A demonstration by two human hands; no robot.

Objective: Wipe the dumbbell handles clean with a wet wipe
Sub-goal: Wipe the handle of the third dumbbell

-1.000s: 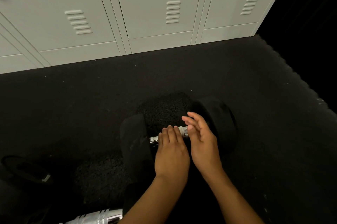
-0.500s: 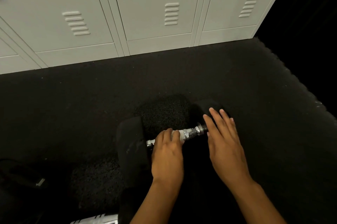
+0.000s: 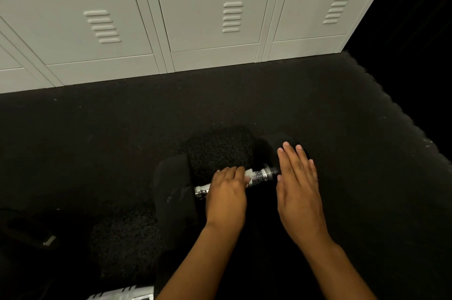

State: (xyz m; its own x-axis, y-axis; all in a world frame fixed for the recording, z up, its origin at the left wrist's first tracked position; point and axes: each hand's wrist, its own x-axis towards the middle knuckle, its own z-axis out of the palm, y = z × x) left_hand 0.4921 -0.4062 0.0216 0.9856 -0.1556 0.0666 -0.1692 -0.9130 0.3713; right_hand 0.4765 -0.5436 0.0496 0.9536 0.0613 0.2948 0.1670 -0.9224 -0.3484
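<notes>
Since a second ago the right hand (image 3: 299, 192) has left the bar and moved right, and now lies flat with straight fingers over the dumbbell's right-hand black weight head (image 3: 271, 150), seemingly steadying it, though contact is hard to confirm. Meanwhile the left hand (image 3: 227, 195) has stayed curled over the shiny knurled metal handle (image 3: 263, 175), pinching a small white wet wipe (image 3: 247, 175) against it; a corner of the wipe shows at the fingertips.

That black dumbbell lies on the dark rubber floor (image 3: 318, 109), near the person, with its left weight head (image 3: 175, 187) nearer and the bar slanting up to the right. Pale grey metal lockers (image 3: 210, 18) stand along the far edge. A second chrome handle (image 3: 122, 294) peeks in at the near left.

Wiping of the first handle looks under way, with the right stretch of knurling uncovered. Next, the wipe probably needs sliding right along the bar while twisting around it, with the flat hand keeping the dumbbell from rolling.
</notes>
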